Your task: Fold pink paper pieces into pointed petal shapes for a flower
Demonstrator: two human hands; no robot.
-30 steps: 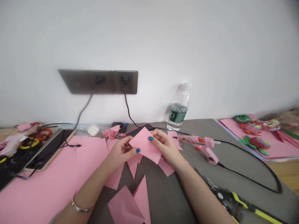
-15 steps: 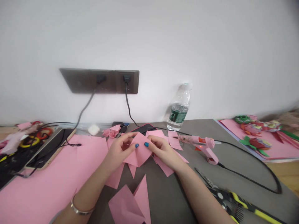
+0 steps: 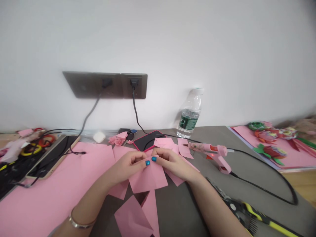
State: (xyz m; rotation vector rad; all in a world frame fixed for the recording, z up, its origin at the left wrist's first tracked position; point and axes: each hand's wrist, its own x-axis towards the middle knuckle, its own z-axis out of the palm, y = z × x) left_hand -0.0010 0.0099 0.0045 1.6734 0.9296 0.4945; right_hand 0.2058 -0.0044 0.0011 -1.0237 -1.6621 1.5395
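Observation:
Between my two hands is a pink paper square (image 3: 148, 177), pinched along its upper edge and hanging down toward me. My left hand (image 3: 130, 164) grips it with thumb on the near side and fingers curled behind. My right hand (image 3: 170, 161) pinches the same edge close by, the two thumbs almost meeting. The fingertips behind the paper are hidden. Below it on the grey tabletop lies a folded pink paper piece (image 3: 134, 217). More pink paper pieces (image 3: 164, 143) lie behind and beside my hands.
A pink glue gun (image 3: 217, 153) with a lit red light lies on the right, its cable looping. Yellow-black pliers (image 3: 237, 207) lie nearer. A water bottle (image 3: 189, 115) stands by the wall. On the left are a large pink sheet (image 3: 49, 197) and a tablet (image 3: 51, 156); paper flowers (image 3: 274, 151) lie far right.
Both hands have tilted and shifted the paper, so it now hangs lower and flatter below the thumbs. The dark pink-edged device behind shows more.

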